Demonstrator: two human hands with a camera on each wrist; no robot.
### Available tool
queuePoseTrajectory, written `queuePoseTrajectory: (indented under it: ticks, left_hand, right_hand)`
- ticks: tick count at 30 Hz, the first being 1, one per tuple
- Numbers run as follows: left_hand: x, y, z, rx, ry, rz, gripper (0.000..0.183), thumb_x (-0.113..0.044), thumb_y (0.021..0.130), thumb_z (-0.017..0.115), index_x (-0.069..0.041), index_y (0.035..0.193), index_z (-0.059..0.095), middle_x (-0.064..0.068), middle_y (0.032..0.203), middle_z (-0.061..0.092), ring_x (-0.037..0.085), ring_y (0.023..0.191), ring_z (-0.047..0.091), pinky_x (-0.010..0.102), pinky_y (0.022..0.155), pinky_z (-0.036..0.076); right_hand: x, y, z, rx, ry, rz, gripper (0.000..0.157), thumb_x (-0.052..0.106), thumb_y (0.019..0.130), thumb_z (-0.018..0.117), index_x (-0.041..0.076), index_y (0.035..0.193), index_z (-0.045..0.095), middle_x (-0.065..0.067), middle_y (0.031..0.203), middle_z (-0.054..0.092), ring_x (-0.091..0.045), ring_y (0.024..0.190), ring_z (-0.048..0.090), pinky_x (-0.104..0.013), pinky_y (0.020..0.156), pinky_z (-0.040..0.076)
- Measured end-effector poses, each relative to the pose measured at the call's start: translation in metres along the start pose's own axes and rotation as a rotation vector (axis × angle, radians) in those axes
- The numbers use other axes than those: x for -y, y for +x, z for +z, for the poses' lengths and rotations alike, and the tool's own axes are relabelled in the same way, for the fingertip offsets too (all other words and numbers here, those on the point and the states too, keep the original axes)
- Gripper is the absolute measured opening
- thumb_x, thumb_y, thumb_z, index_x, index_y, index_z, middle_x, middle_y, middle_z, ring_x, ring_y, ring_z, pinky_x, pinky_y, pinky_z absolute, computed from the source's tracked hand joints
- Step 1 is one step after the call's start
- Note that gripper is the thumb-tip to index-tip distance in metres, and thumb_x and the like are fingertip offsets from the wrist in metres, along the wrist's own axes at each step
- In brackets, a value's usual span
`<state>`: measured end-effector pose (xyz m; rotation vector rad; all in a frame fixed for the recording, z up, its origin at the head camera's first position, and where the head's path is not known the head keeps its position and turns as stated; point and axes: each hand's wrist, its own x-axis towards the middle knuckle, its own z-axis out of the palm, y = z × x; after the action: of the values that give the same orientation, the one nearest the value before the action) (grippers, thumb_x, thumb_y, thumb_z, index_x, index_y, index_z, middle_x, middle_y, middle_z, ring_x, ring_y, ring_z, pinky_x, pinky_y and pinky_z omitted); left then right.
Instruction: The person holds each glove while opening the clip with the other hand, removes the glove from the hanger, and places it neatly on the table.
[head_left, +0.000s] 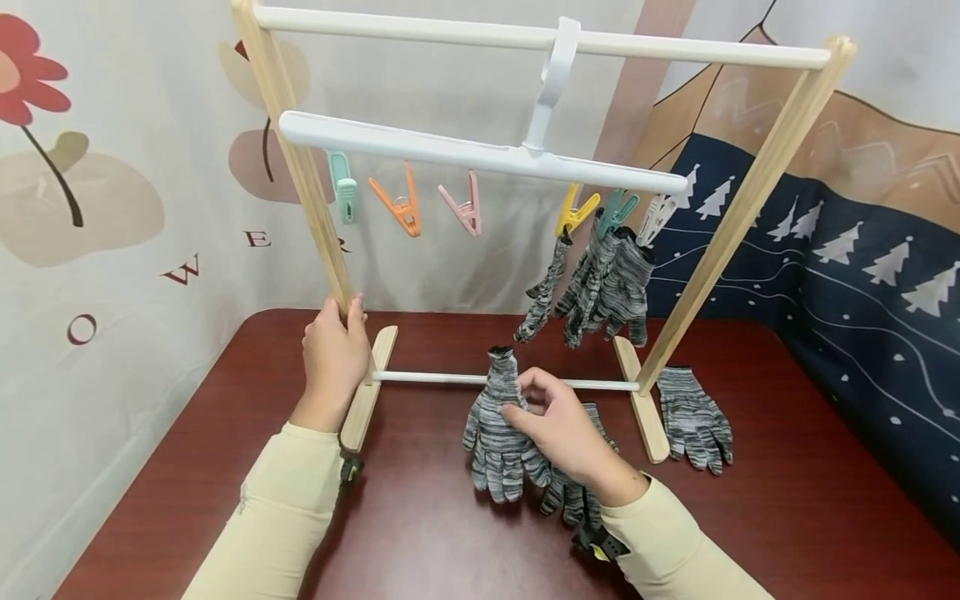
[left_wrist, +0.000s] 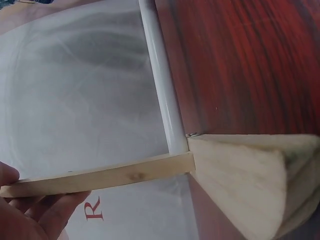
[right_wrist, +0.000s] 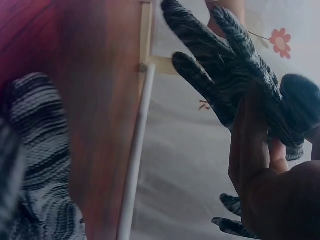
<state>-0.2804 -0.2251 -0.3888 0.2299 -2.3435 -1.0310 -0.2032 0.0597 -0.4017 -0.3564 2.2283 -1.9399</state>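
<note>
My left hand [head_left: 336, 354] grips the left wooden post [head_left: 303, 179] of a drying frame, low down; the left wrist view shows fingers [left_wrist: 60, 210] curled about that post. Between thumb and fingers, my right hand [head_left: 562, 429] pinches a grey-and-black knit glove [head_left: 495, 433], cuff up and fingers hanging, in front of the frame's lower bar [head_left: 427, 377]. In the right wrist view the held glove [right_wrist: 225, 70] spreads its fingers above the hand. Another knit glove [head_left: 566, 496] lies on the table, partly hidden beneath my right forearm.
A white hanger [head_left: 450, 152] hooks over the top rod [head_left: 420, 27]. Green, orange [head_left: 405, 208] and pink clips [head_left: 467, 208] hang bare; yellow [head_left: 576, 212], teal and white clips hold gloves [head_left: 626, 283]. One glove [head_left: 696, 421] lies right of the frame's right foot [head_left: 643, 408].
</note>
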Motion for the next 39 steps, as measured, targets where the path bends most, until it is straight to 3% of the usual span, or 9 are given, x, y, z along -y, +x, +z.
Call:
queuePoseTrajectory:
  ticks: [6, 11, 19, 26, 32, 39]
  left_hand:
    - [0.0, 0.001, 0.0, 0.013, -0.003, 0.006, 0.041, -0.04, 0.106, 0.044, -0.003, 0.107, 0.063, 0.017, 0.097, 0.075, 0.044, 0.086, 0.07, 0.059, 0.076, 0.049]
    - [0.001, 0.001, 0.0, 0.015, -0.008, 0.009, 0.041, -0.04, 0.106, 0.045, -0.003, 0.109, 0.063, 0.016, 0.097, 0.076, 0.043, 0.086, 0.07, 0.058, 0.075, 0.05]
    - [0.002, 0.0, 0.0, 0.009, -0.002, 0.027, 0.039, -0.037, 0.106, 0.047, -0.002, 0.109, 0.063, 0.017, 0.098, 0.076, 0.044, 0.087, 0.07, 0.058, 0.076, 0.051]
    - [0.001, -0.001, 0.0, 0.008, -0.01, 0.019, 0.038, -0.036, 0.106, 0.047, -0.002, 0.111, 0.063, 0.017, 0.098, 0.076, 0.044, 0.089, 0.071, 0.059, 0.078, 0.05]
    - [0.002, -0.001, 0.0, 0.014, -0.015, 0.015, 0.038, -0.036, 0.106, 0.048, -0.001, 0.111, 0.063, 0.017, 0.099, 0.076, 0.043, 0.088, 0.071, 0.058, 0.078, 0.05]
    - [0.002, 0.0, 0.0, 0.014, -0.019, 0.01, 0.04, -0.038, 0.106, 0.047, -0.001, 0.112, 0.063, 0.018, 0.1, 0.076, 0.043, 0.089, 0.071, 0.057, 0.077, 0.05]
  right_hand:
    - [-0.005, 0.001, 0.002, 0.03, -0.093, 0.0, 0.018, 0.002, 0.091, 0.066, 0.003, 0.097, 0.049, -0.001, 0.089, 0.051, -0.004, 0.061, 0.042, -0.02, 0.06, 0.038]
    - [-0.012, 0.004, 0.0, 0.037, -0.174, -0.021, 0.018, 0.006, 0.091, 0.068, 0.004, 0.098, 0.051, -0.002, 0.088, 0.052, -0.007, 0.065, 0.045, -0.022, 0.063, 0.04]
    - [-0.023, 0.008, -0.006, 0.083, -0.409, -0.064, 0.018, 0.008, 0.089, 0.071, 0.008, 0.09, 0.053, -0.002, 0.083, 0.05, -0.011, 0.07, 0.046, -0.024, 0.065, 0.04]
    - [-0.025, 0.01, -0.013, 0.095, -0.61, -0.079, 0.02, 0.013, 0.089, 0.072, 0.012, 0.086, 0.053, 0.004, 0.068, 0.046, -0.006, 0.055, 0.038, -0.023, 0.058, 0.036]
    - [-0.026, 0.01, -0.018, 0.097, -0.78, -0.081, 0.023, 0.019, 0.088, 0.075, 0.015, 0.079, 0.055, 0.008, 0.06, 0.047, -0.005, 0.051, 0.041, -0.023, 0.054, 0.036]
    - [-0.027, 0.009, -0.019, 0.081, -0.881, -0.072, 0.029, 0.023, 0.088, 0.076, 0.018, 0.072, 0.053, 0.01, 0.055, 0.042, -0.005, 0.049, 0.036, -0.023, 0.051, 0.032]
